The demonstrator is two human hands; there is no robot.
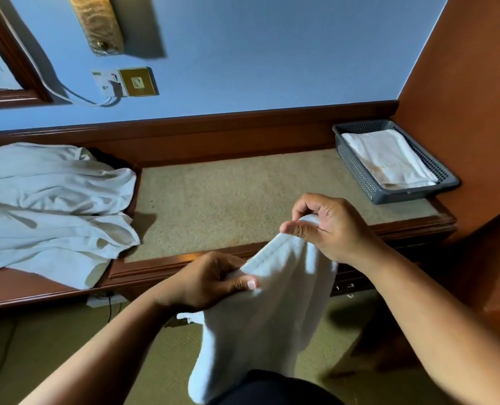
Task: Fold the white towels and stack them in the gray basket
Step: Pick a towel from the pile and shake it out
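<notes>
A white towel [260,317] hangs limp; folded towels [389,159] lie flat in the gray basket [357,171].

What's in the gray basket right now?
Folded white towels lie flat in the gray basket, nearly filling it. How many are stacked, and the basket floor beneath, cannot be seen.

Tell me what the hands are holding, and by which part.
One white towel, by its upper hemmed edge: the left hand pinches that edge lower down, the right hand pinches its upper end. The rest hangs.
</notes>
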